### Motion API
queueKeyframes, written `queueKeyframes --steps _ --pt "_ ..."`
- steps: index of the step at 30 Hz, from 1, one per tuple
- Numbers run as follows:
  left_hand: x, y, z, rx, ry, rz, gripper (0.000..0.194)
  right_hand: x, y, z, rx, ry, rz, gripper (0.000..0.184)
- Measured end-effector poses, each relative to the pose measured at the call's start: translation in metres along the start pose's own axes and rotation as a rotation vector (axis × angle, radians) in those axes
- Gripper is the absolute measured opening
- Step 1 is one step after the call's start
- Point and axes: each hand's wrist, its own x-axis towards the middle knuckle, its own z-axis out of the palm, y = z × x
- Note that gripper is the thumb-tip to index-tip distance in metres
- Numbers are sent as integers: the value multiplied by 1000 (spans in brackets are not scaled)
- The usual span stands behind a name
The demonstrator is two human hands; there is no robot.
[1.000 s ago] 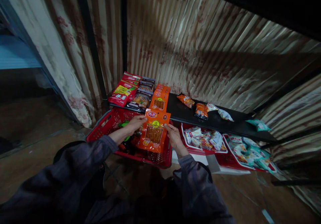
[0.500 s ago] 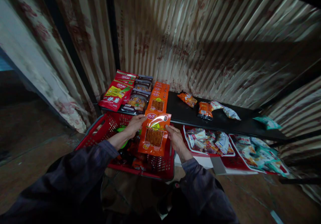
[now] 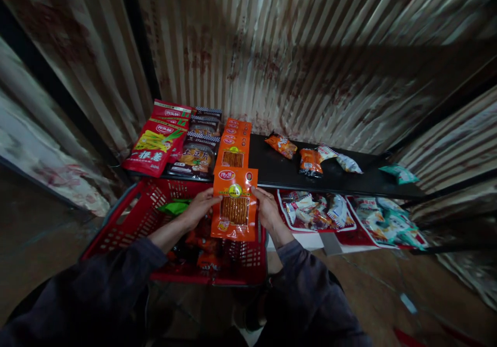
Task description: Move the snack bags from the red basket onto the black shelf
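Between my two hands is an orange snack packet point(image 3: 234, 210) with a clear window showing brown sticks. My left hand point(image 3: 201, 208) pinches its left edge, and my right hand point(image 3: 267, 211) grips its right edge. The packet is held above the front of the red basket point(image 3: 128, 228), its top near the shelf's front edge. Just behind it, an overlapping row of matching orange packets point(image 3: 234, 147) lies on the black shelf point(image 3: 267, 165). Dark potato-chip packets point(image 3: 194, 155) and red snack bags point(image 3: 157, 145) are laid in rows to their left.
Inside the red basket are a green packet point(image 3: 174, 207) and several orange packets point(image 3: 205, 243). Small loose snack bags point(image 3: 310, 161) lie farther right on the shelf. Below, two red trays hold white packets point(image 3: 310, 210) and green-white packets point(image 3: 392, 222). Black posts point(image 3: 140, 36) and a striped curtain point(image 3: 272, 52) surround the shelf.
The view has shifted and come slightly closer. My left hand has slid lower along the orange packet's left edge. Both hands still hold the packet.
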Motion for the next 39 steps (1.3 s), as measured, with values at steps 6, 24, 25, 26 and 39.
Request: queueKeyframes --steps 6,24,25,26,39 --pt "0 -3 3 61 4 -25 33 8 -5 -4 -8 -33 -72 33" --pt "14 21 -7 -100 80 54 34 -1 2 -1 -45 -149 114 39" --pt "15 22 -10 -101 103 63 35 -3 3 0 -38 -171 114 39" --pt "17 23 -12 -104 126 70 36 -5 5 0 -27 -196 110 39" --pt "13 18 -14 -135 53 37 32 1 22 -7 84 -81 52 31"
